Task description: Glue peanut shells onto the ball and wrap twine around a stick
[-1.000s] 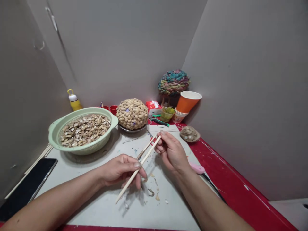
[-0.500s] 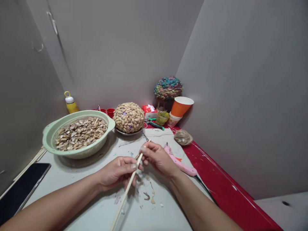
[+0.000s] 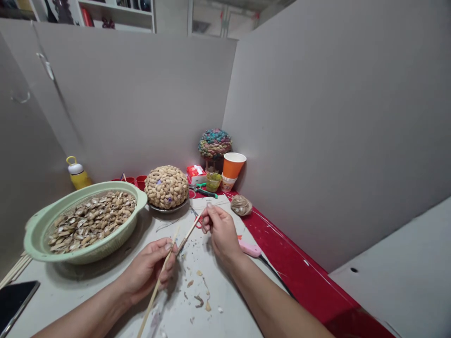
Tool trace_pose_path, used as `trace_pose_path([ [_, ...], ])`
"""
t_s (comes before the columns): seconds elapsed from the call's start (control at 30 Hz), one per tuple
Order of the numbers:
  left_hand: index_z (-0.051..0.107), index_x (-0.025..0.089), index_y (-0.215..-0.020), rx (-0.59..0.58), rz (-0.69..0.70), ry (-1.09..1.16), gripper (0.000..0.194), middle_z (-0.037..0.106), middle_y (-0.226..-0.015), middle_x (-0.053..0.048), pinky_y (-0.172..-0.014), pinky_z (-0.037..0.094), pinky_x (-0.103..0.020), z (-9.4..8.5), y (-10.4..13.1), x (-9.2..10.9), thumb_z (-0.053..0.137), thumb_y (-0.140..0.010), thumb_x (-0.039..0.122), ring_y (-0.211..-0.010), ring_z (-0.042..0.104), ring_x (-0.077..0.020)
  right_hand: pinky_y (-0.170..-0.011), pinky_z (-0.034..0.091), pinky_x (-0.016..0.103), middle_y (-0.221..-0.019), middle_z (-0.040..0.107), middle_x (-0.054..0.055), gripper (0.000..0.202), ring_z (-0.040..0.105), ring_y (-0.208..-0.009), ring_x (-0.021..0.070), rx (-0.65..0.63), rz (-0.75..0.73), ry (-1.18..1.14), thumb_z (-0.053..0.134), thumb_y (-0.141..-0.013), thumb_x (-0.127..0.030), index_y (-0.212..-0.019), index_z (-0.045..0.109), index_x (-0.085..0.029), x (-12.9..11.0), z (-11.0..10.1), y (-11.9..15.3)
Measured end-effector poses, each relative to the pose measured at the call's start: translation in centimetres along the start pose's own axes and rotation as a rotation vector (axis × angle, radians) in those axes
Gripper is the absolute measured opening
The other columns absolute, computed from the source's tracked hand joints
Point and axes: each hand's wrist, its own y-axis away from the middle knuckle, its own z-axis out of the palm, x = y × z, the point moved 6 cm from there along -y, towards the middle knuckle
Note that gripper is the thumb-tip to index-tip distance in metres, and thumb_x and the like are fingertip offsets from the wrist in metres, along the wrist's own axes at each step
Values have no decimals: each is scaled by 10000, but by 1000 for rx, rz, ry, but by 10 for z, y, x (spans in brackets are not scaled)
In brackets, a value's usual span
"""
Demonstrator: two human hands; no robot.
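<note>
My left hand [image 3: 151,267] pinches a long pale wooden stick [image 3: 151,300], which slants down toward the bottom edge. My right hand [image 3: 221,230] has its thumb and fingers closed at the upper end of a thinner stick [image 3: 190,231]. That stick's darker lower end reaches the fingers of my left hand; whether they grip it too, I cannot tell. Beyond the hands, a ball covered in peanuts [image 3: 167,187] rests on a metal dish. Beside my right hand lies a pink glue gun [image 3: 251,249], partly hidden. Scissors with red handles [image 3: 198,222] show behind the right fingers.
At left stands a green basin [image 3: 141,199] of peanut shells, with a phone [image 3: 16,303] in front. A twine ball [image 3: 241,205], stacked cups [image 3: 233,165], pliers [image 3: 207,192] and a coloured ball on a stand [image 3: 214,143] line the back right. Grey partitions surround the table.
My hands have moved apart, the right one up and away from the left. The thinner stick now shows between them. The camera view has tilted up and turned right.
</note>
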Motion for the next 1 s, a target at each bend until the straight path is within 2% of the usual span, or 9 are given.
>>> trace_pose_path([
  [0.2, 598, 158, -820, 65, 35, 77, 199, 361, -508, 98, -304, 171, -108, -16, -5, 5, 689, -817, 335, -382, 145, -20, -389, 336, 176, -594, 459, -79, 284, 391, -414, 58, 200, -186, -61, 666, -784, -443, -742, 523, -202, -23, -20, -9],
  [0.33, 601, 156, -813, 91, 65, 108, 196, 356, -492, 103, -305, 169, -104, -25, -9, 10, 696, -816, 328, -369, 152, -16, -423, 352, 181, -611, 436, -80, 280, 397, -442, 66, 231, -265, 33, 605, -834, -437, -745, 459, -215, -29, -24, -8],
  [0.43, 611, 142, -801, 90, 84, 127, 178, 388, -497, 91, -312, 190, -104, -31, -9, 14, 690, -822, 300, -363, 193, -12, -434, 360, 196, -603, 396, -78, 342, 396, -444, 80, 197, -288, 174, 441, -919, -499, -718, 382, -228, -30, -18, -3],
  [0.53, 624, 129, -790, 82, 104, 142, 163, 411, -490, 80, -311, 210, -110, -35, -9, 17, 677, -828, 279, -352, 222, -12, -453, 384, 217, -586, 421, -60, 378, 443, -466, 104, 30, -276, 411, 330, -964, -494, -700, 385, -229, -30, 3, 1],
  [0.63, 635, 121, -796, 63, 102, 147, 155, 422, -483, 75, -312, 220, -114, -36, -10, 19, 657, -839, 268, -339, 247, -14, -552, 435, 252, -597, 531, -25, 316, 528, -560, 137, -275, -273, 739, 497, -919, -405, -674, 504, -207, -22, 34, 3],
  [0.73, 632, 116, -804, 44, 95, 149, 151, 423, -473, 75, -314, 217, -117, -37, -11, 20, 639, -846, 262, -324, 258, -16, -761, 459, 315, -769, 651, 25, 118, 595, -792, 187, -517, -294, 1087, 630, -838, -228, -729, 620, -186, 0, 59, 1],
  [0.8, 625, 116, -815, 40, 100, 153, 143, 427, -470, 76, -317, 207, -117, -38, -12, 22, 634, -845, 256, -318, 263, -16, -863, 456, 380, -927, 666, 55, 46, 594, -940, 216, -615, -291, 1291, 635, -855, -205, -841, 654, -165, 19, 68, -3],
  [0.9, 621, 116, -834, 43, 109, 159, 133, 434, -473, 77, -320, 188, -118, -40, -13, 23, 639, -833, 247, -316, 270, -17, -880, 488, 444, -1096, 631, 73, 187, 603, -999, 224, -706, -268, 1511, 587, -929, -293, -1039, 632, -148, 46, 76, -12],
  [1.0, 628, 112, -831, 46, 113, 158, 132, 443, -480, 72, -318, 184, -122, -41, -13, 24, 644, -824, 243, -317, 274, -19, -867, 510, 444, -1165, 608, 86, 250, 609, -1009, 229, -739, -259, 1600, 574, -942, -308, -1138, 602, -155, 61, 82, -17],
])
